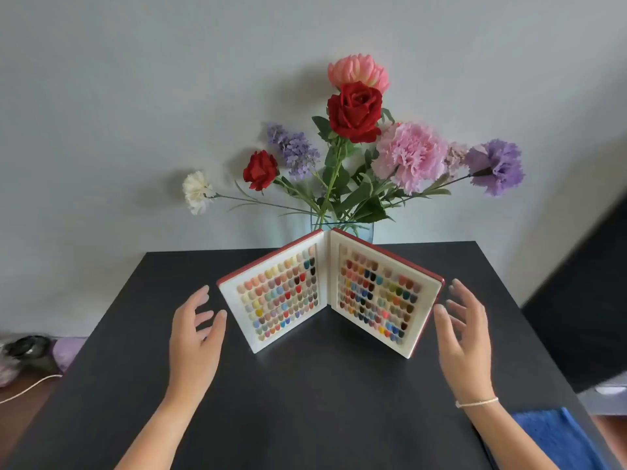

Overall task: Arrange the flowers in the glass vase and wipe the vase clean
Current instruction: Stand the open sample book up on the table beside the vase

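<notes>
A clear bluish glass vase (364, 232) stands at the far edge of the black table (305, 401), mostly hidden behind an open swatch book (330, 296). Several flowers fan out of it: a large red rose (354, 111), a pink bloom (358, 71), a pink carnation (409, 156), a purple carnation (497, 166), a small red rose (260, 170), a white carnation (196, 191). My left hand (196, 337) hovers just left of the book, fingers relaxed, holding nothing. My right hand (463, 337) hovers at the book's right edge, also relaxed.
A blue cloth (556, 439) lies at the table's front right corner. The standing book shows rows of coloured nail swatches. A grey wall is behind the vase. Dark and lilac objects with a white cord (30, 388) sit on the floor at left.
</notes>
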A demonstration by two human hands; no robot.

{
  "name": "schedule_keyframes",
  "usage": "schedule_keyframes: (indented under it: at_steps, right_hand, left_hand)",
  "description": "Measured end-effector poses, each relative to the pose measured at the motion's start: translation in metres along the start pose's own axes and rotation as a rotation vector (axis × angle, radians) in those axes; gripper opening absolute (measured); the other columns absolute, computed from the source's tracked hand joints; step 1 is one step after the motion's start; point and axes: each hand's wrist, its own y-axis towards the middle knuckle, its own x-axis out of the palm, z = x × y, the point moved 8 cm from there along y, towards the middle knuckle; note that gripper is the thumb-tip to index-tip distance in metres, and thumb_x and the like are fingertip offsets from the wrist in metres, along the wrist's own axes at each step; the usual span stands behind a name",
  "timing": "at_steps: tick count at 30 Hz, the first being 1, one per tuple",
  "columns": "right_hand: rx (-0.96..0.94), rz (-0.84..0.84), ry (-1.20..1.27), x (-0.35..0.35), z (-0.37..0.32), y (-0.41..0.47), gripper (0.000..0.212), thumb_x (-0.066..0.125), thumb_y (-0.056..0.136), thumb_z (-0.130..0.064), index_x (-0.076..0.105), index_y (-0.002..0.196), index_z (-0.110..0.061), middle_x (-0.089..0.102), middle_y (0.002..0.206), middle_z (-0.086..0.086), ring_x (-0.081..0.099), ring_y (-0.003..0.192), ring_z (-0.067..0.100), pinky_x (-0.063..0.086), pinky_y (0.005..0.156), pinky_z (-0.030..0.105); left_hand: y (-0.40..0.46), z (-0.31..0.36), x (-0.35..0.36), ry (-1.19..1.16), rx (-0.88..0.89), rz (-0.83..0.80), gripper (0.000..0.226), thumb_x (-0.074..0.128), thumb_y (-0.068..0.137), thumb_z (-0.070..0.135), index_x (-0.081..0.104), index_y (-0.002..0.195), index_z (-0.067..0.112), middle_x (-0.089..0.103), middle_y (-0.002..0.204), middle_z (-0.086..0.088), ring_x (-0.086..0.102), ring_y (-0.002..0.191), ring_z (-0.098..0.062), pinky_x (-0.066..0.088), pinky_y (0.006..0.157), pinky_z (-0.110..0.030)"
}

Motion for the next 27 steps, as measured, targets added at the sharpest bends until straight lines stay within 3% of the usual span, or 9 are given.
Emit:
schedule_keyframes:
  at_steps: [4, 7, 12, 16, 21, 27]
  right_hand:
    - [0.049, -0.051, 0.101, 0.016, 0.003, 0.002, 0.043, 0.043, 0.082, -0.044, 0.039, 0.124, -0.035, 0.052, 0.123, -0.002, 0.055, 0.102, 0.0, 0.044, 0.074, 0.006]
    - [0.057, -0.002, 0.131, 0.017, 0.012, 0.004, 0.037, 0.042, 0.092, -0.031, 0.038, 0.128, -0.03, 0.054, 0.116, -0.004, 0.054, 0.098, -0.006, 0.041, 0.07, -0.001]
    - [0.148, -0.06, 0.103, 0.031, 0.03, 0.007, 0.025, 0.039, 0.095, -0.022, 0.042, 0.119, -0.03, 0.057, 0.106, -0.006, 0.056, 0.088, -0.004, 0.043, 0.06, -0.001]
    - [0.19, -0.078, 0.06, 0.035, 0.042, 0.009, 0.021, 0.039, 0.095, -0.017, 0.045, 0.116, -0.017, 0.058, 0.104, -0.002, 0.058, 0.088, 0.013, 0.045, 0.061, 0.006]
    - [0.178, -0.054, 0.066, 0.037, 0.041, 0.007, 0.013, 0.041, 0.095, -0.011, 0.047, 0.101, -0.019, 0.06, 0.098, -0.002, 0.058, 0.083, 0.011, 0.049, 0.066, 0.018]
    - [0.199, -0.035, 0.126, 0.053, 0.038, 0.0, 0.018, 0.04, 0.095, -0.009, 0.05, 0.101, -0.022, 0.061, 0.094, -0.006, 0.059, 0.083, 0.009, 0.045, 0.061, 0.012]
  left_hand:
    - [0.008, -0.01, 0.013, -0.073, -0.085, -0.074, 0.048, 0.056, 0.089, 0.022, 0.037, 0.132, 0.029, 0.047, 0.134, 0.006, 0.047, 0.112, -0.008, 0.043, 0.093, -0.036]
    - [0.01, -0.023, 0.027, -0.083, -0.131, -0.157, 0.046, 0.055, 0.089, 0.025, 0.037, 0.13, 0.033, 0.047, 0.126, 0.013, 0.046, 0.111, -0.005, 0.041, 0.093, -0.034]
    - [0.012, -0.044, 0.044, -0.088, -0.184, -0.257, 0.031, 0.053, 0.091, 0.025, 0.044, 0.117, 0.037, 0.053, 0.117, 0.015, 0.047, 0.109, -0.002, 0.039, 0.09, -0.026]
    - [0.016, -0.051, 0.05, -0.088, -0.182, -0.281, 0.025, 0.052, 0.091, 0.025, 0.047, 0.115, 0.033, 0.057, 0.114, 0.013, 0.053, 0.099, 0.002, 0.042, 0.074, -0.011]
    - [0.021, -0.054, 0.051, -0.08, -0.145, -0.284, 0.021, 0.053, 0.091, 0.021, 0.051, 0.111, 0.025, 0.06, 0.112, 0.009, 0.059, 0.102, -0.006, 0.047, 0.074, -0.012]
    - [0.023, -0.06, 0.04, -0.051, -0.1, -0.232, 0.018, 0.052, 0.091, 0.017, 0.051, 0.107, 0.027, 0.059, 0.107, 0.014, 0.058, 0.093, 0.001, 0.047, 0.068, -0.007]
